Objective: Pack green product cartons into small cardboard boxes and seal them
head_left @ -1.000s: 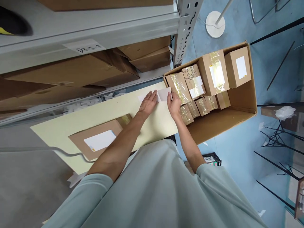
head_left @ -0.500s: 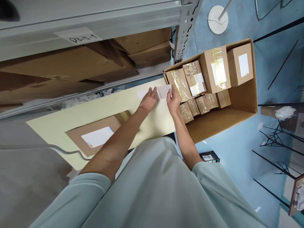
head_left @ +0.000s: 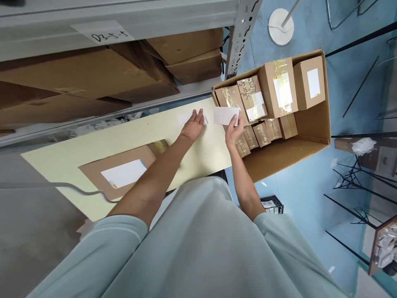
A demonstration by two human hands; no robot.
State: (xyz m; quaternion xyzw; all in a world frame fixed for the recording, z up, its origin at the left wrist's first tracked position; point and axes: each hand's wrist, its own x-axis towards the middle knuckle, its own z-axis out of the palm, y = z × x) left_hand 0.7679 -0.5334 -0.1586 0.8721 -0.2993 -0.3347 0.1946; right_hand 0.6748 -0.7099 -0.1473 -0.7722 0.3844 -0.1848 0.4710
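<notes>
My left hand [head_left: 192, 126] lies flat on the cream tabletop [head_left: 209, 145], fingers stretched out. Beneath it is a pale paper slip [head_left: 183, 119], partly covered by the fingers. A white paper slip [head_left: 223, 115] is pinched between the thumb and fingers of my right hand [head_left: 235, 132], at the left side of a large open carton [head_left: 276, 159]. Inside that carton stand several smaller taped cardboard boxes [head_left: 252, 97], some with white labels. Left of my left forearm, a brown cardboard box [head_left: 93, 167] with a white label rests on the tabletop.
A grey metal shelf [head_left: 173, 16] with large brown cartons [head_left: 93, 74] runs along the far side of the tabletop. A grey cable [head_left: 71, 188] crosses the near left. On the blue floor are a white round stand base [head_left: 281, 28] and a black crate [head_left: 273, 205].
My right hand has moved right with the white slip, drawing it away from the slip under my left hand. My left hand stays in about the same place.
</notes>
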